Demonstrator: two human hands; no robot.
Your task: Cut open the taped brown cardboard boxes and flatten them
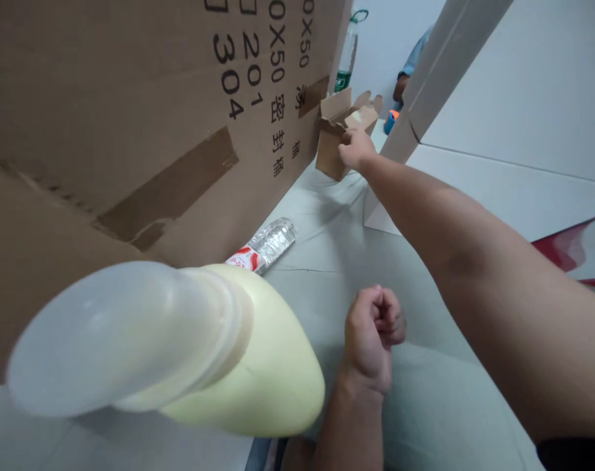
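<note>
My right hand (359,149) reaches far forward and grips the near edge of a small open cardboard box (331,152), its flaps raised. The box sits on the floor against a large carton. My left hand (374,337) is curled into a fist above the floor, with nothing visible in it. Close by on the left rises a pale yellow container (272,373) with a frosted, translucent lid (106,333); neither hand touches it. Behind it, a clear plastic bottle (272,243) with a red and white label lies on its side.
The large printed carton (180,131) walls off the left side. A clear bottle with a green label (346,55) stands behind the small box. At right are a white panel (513,118) and a red-and-white printed item (572,252). Part of another person (410,69) shows behind the panel.
</note>
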